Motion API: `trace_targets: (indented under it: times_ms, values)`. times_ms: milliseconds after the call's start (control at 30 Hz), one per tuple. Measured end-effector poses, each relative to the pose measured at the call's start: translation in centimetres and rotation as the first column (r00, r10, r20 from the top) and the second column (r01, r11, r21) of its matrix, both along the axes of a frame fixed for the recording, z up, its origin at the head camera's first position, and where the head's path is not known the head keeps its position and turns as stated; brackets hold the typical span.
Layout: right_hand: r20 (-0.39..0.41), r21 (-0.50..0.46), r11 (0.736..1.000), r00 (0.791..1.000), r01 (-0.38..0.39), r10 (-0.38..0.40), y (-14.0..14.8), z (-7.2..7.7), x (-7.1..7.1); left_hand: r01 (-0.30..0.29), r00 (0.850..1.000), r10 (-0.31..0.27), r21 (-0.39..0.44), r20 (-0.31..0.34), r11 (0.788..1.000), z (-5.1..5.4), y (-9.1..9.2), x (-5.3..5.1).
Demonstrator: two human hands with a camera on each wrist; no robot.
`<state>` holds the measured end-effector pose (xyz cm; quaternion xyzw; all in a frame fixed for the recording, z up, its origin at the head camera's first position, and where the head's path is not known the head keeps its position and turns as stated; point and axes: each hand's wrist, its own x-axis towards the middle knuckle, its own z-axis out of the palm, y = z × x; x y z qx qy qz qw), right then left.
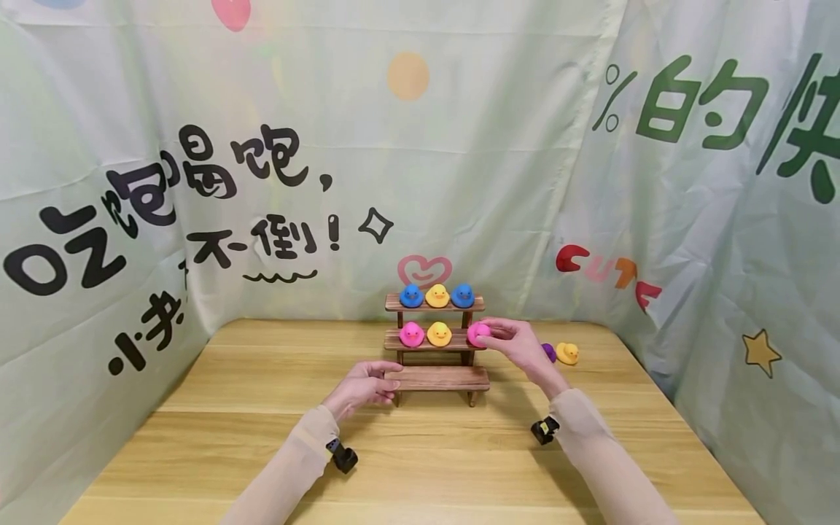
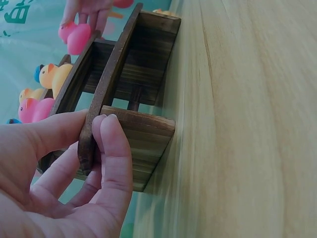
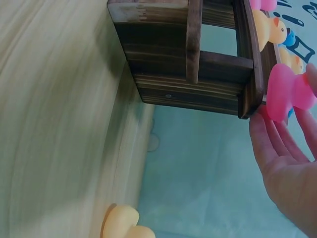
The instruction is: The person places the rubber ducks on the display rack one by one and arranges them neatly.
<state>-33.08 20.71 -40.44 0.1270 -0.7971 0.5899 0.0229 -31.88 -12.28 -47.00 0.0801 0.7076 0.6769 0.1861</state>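
A three-tier wooden stand (image 1: 436, 378) is on the table. My left hand (image 1: 363, 386) grips the left end of its lowest shelf, thumb on one face and fingers on the other, as the left wrist view shows (image 2: 84, 183). At the right end of the middle shelf, my right hand (image 1: 523, 348) pinches a pink duck (image 1: 478, 335), also seen in the right wrist view (image 3: 281, 92). Another pink duck (image 1: 411, 335) and a yellow duck (image 1: 439, 334) sit on that shelf. On the top shelf, a yellow duck (image 1: 437, 295) sits between two blue ducks (image 1: 411, 295).
Right of the stand, a yellow duck (image 1: 567, 354) and a purple duck (image 1: 548, 353) lie on the wooden table (image 1: 420, 459), the purple one partly hidden behind my right hand. A printed cloth (image 1: 485, 146) hangs behind and at both sides.
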Motion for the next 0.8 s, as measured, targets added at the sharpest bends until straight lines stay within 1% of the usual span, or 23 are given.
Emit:
trace_targets:
  times_ms: [200,367,600,800]
  values:
    - [-0.002,0.013,1.0,1.0,-0.011,0.011,-0.5,-0.1,-0.4,-0.001,1.0,0.001,-0.002,-0.016,1.0,0.1,0.1,0.3]
    - [-0.005,0.024,0.999,0.999,-0.032,0.032,-1.0,-0.2,-0.7,-0.007,1.0,0.007,0.001,-0.012,1.0,0.2,0.1,0.4]
    - [-0.005,0.081,0.997,1.0,-0.008,0.009,-1.7,0.0,-0.9,-0.008,1.0,0.008,0.0,-0.01,1.0,0.2,0.1,0.3]
    - [-0.027,0.102,0.995,1.0,-0.01,0.013,-2.2,0.0,-1.0,-0.006,1.0,0.006,0.001,-0.013,1.0,0.3,0.1,0.4]
